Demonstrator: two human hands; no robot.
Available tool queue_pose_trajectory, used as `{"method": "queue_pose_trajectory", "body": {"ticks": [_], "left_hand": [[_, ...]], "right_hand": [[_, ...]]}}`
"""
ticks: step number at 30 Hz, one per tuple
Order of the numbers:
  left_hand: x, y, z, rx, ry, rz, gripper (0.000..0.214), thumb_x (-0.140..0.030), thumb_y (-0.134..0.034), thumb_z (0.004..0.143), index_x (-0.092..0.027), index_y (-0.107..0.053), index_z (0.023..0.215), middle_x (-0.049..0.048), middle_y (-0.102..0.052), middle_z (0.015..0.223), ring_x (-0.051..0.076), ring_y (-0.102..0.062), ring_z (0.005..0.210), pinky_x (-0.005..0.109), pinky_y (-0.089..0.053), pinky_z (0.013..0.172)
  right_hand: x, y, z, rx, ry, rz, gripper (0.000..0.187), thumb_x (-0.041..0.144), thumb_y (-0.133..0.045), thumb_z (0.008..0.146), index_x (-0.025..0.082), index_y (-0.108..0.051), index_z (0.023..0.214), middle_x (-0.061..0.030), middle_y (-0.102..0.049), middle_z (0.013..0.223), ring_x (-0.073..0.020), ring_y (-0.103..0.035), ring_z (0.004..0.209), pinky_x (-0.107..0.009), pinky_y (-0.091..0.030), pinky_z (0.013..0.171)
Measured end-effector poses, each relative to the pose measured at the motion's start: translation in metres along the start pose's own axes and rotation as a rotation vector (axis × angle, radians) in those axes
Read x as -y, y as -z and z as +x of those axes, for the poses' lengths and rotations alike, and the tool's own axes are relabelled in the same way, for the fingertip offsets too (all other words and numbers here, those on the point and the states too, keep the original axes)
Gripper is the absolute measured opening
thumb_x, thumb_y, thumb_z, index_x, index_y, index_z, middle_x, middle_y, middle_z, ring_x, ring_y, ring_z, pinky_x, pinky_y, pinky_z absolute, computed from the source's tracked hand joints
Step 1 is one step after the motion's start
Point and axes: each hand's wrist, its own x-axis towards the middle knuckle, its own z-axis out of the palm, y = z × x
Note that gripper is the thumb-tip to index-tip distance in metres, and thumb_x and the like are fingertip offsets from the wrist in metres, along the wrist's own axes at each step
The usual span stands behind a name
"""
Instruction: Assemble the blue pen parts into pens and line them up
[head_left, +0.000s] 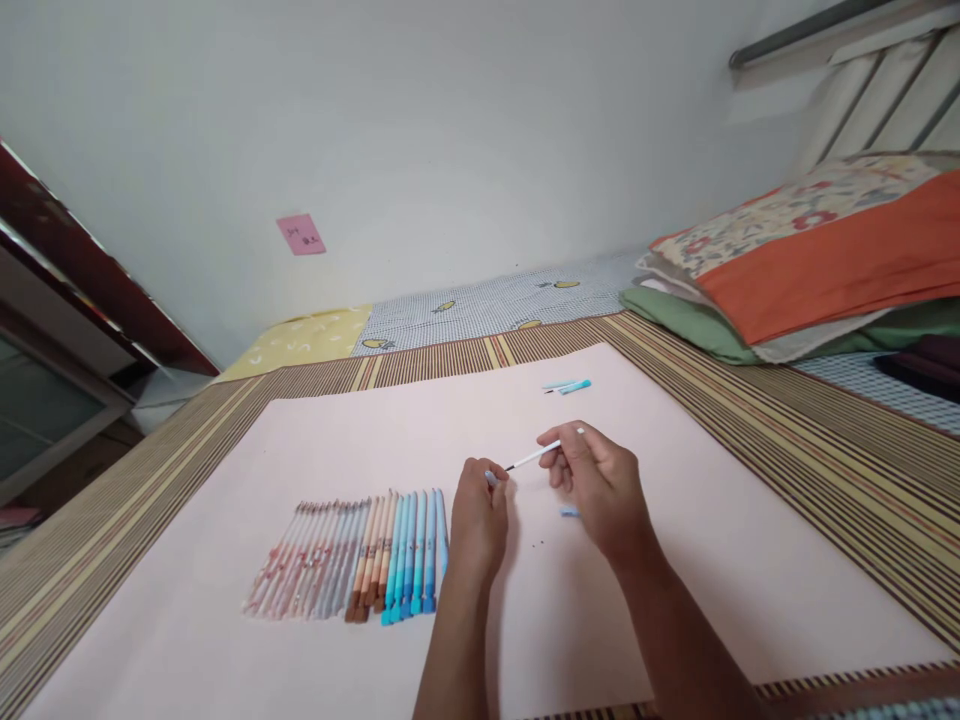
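My right hand (604, 490) pinches a thin white pen refill (536, 456), its dark end pointing left toward my left fingers. My left hand (480, 515) is closed around a pale blue pen barrel (491, 478), of which only a short end shows. The refill's dark end is close to that barrel; whether it is inside cannot be made out. A small blue pen part (568, 511) lies beside my right wrist. Left of my left forearm, several pens (405, 555) lie side by side, running from clear and pinkish through brown-orange to blue.
Farther back on the pale sheet (420, 430) lie light blue pen parts (574, 387). Two tiny dark specks sit between my forearms. A striped mat (750, 430) spreads under the sheet. Folded bedding (817, 270) is stacked at the right, and a wall (465, 150) rises behind.
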Motion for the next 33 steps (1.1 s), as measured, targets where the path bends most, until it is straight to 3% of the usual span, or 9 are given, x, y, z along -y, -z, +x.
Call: {"method": "queue_pose_trajectory", "body": {"ticks": [6,11,24,33], "left_hand": [[-0.005,0.0,-0.002,0.041,-0.074,0.134,0.017,-0.011,-0.044,0.091,-0.023,-0.055,0.087,0.0039,-0.054,0.093,0.019,-0.055,0.084,0.03,-0.04,0.071],[-0.01,0.001,-0.004,0.073,-0.064,0.193,0.017,-0.013,-0.043,0.094,-0.023,-0.054,0.085,0.0032,-0.051,0.09,0.019,-0.054,0.08,0.029,-0.037,0.067],[-0.013,0.002,-0.005,0.114,-0.086,0.248,0.02,-0.007,-0.041,0.092,-0.021,-0.056,0.089,0.0031,-0.049,0.089,0.019,-0.052,0.082,0.029,-0.036,0.068],[-0.014,0.003,-0.005,0.151,-0.137,0.446,0.025,-0.003,-0.042,0.088,-0.02,-0.061,0.09,0.0063,-0.051,0.087,0.022,-0.05,0.081,0.031,-0.034,0.066]], "right_hand": [[0.014,-0.005,-0.009,0.028,0.157,-0.238,0.038,0.046,-0.042,0.101,0.021,-0.067,0.087,-0.002,-0.064,0.067,-0.0165,-0.062,0.064,-0.026,-0.047,0.06],[0.011,-0.003,-0.008,0.094,0.219,-0.343,0.035,0.042,-0.041,0.102,0.022,-0.066,0.09,-0.0017,-0.066,0.069,-0.0166,-0.063,0.064,-0.026,-0.047,0.063],[0.012,-0.002,-0.008,0.145,0.265,-0.411,0.033,0.037,-0.039,0.104,0.021,-0.063,0.089,0.0008,-0.065,0.071,-0.0133,-0.059,0.061,-0.025,-0.044,0.064],[0.019,0.001,-0.01,0.24,0.355,-0.521,0.03,0.035,-0.04,0.104,0.02,-0.061,0.086,-0.0012,-0.064,0.079,-0.0138,-0.059,0.068,-0.025,-0.043,0.065]]}}
